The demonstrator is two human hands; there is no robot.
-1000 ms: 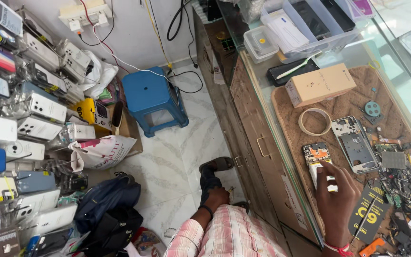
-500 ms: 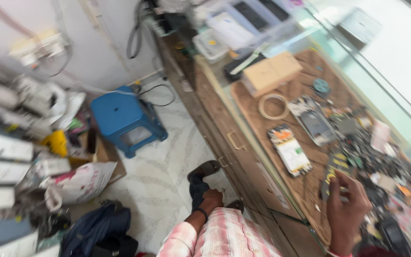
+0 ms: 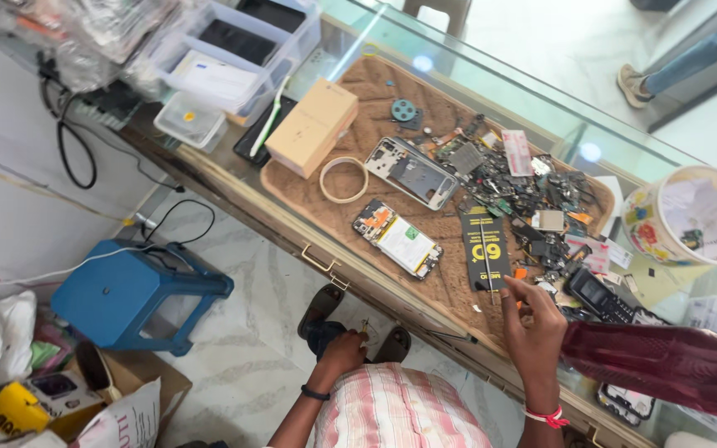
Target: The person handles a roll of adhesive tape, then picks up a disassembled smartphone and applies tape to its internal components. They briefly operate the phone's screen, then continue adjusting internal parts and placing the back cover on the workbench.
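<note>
While our right hand pinches a thin metal tool over the black flat packet right of centre, our left hand rests curled at lower centre, grip unclear.

Glass-topped counter, pale marble floor, blue stool, white wall, daylight

blue stool: set on the tiled floor, taken as landmark | brown mat: laid on the glass counter right of the stool | tan box: placed on the mat's far-left end | tape ring: laid just right of the box | cardboard carton: seen below the stool
</note>
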